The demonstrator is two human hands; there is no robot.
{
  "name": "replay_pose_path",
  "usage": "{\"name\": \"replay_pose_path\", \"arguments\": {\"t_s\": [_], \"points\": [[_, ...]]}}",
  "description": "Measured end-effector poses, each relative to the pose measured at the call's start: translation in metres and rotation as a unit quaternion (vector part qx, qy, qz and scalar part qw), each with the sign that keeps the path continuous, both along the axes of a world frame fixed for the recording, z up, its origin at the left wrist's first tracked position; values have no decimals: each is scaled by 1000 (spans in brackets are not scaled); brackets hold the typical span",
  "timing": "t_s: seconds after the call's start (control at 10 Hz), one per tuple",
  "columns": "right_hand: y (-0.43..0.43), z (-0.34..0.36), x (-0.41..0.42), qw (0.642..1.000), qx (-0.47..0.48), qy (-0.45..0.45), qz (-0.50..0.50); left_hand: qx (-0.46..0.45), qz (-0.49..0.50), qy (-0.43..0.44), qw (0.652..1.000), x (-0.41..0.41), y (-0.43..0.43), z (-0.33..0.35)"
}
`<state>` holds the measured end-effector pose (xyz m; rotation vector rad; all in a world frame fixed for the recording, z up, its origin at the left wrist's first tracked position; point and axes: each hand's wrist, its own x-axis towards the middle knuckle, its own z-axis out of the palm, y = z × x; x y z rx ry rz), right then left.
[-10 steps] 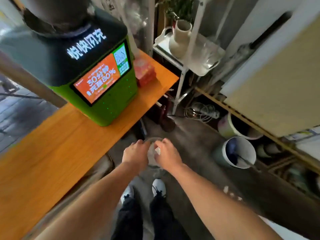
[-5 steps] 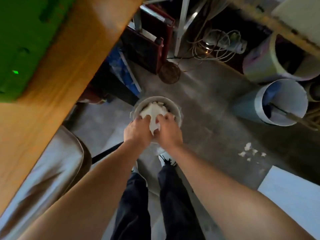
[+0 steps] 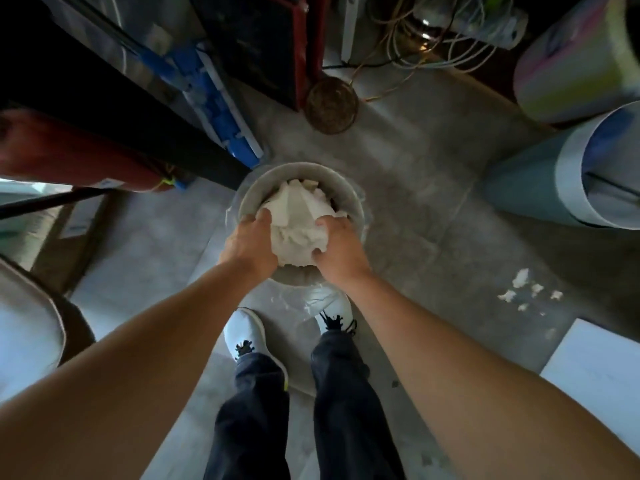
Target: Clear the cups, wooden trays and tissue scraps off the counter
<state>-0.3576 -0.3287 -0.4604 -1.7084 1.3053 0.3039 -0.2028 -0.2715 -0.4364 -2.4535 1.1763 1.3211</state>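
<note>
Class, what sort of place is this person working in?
Probably a cluttered storage corner of a shop or café: bare concrete floor, tangled cables, and a waste bin stuffed with tissue.

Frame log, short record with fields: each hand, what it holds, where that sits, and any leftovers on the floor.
left hand: grips the tissue wad on its left side
right hand: grips its right side
tissue wad: fills the mouth of the round bin
bin: on the floor, just ahead of the shoes
loose scraps: on the floor, right of the bin
</note>
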Motion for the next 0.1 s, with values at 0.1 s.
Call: {"name": "replay_pose_path", "arguments": {"t_s": [0.1], "points": [[-2, 18, -16, 1000, 5, 24, -11, 20, -31, -17, 999, 2, 5, 23]]}}
